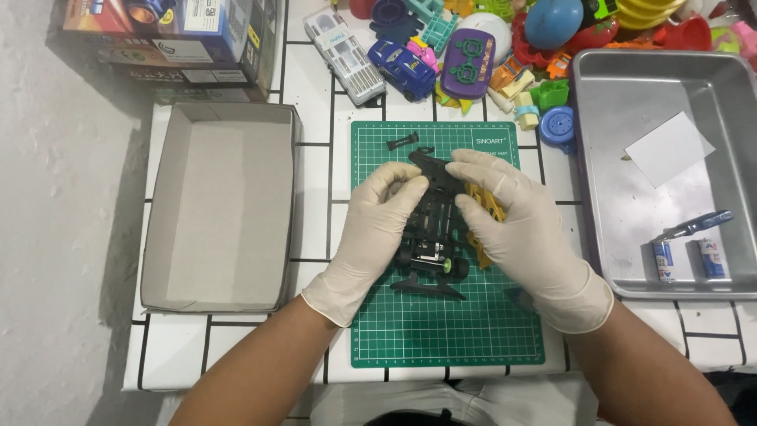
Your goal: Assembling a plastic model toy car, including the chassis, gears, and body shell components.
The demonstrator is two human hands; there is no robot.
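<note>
Both gloved hands grip the black toy car chassis [432, 225] over the green cutting mat [394, 331]: left hand [371, 229] fingers pinch its side, right hand [520, 229] fingers clamp the flat black plastic cover. Support it evenly; the thin plastic probably flexes. Beyond lie the matte cardboard box [225, 205] and smooth metal tray [623, 102].

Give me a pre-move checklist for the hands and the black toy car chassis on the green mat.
1. Left hand gripping the black toy car chassis: ok.
2. Right hand on the chassis top: ok.
3. Chassis over the green cutting mat: ok.
4. Small black loose part lying on the mat, apart from the hands: ok.
5. Yellow part free of the right hand: cannot tell, mostly hidden.
6. Both hands gloved: ok.
</note>
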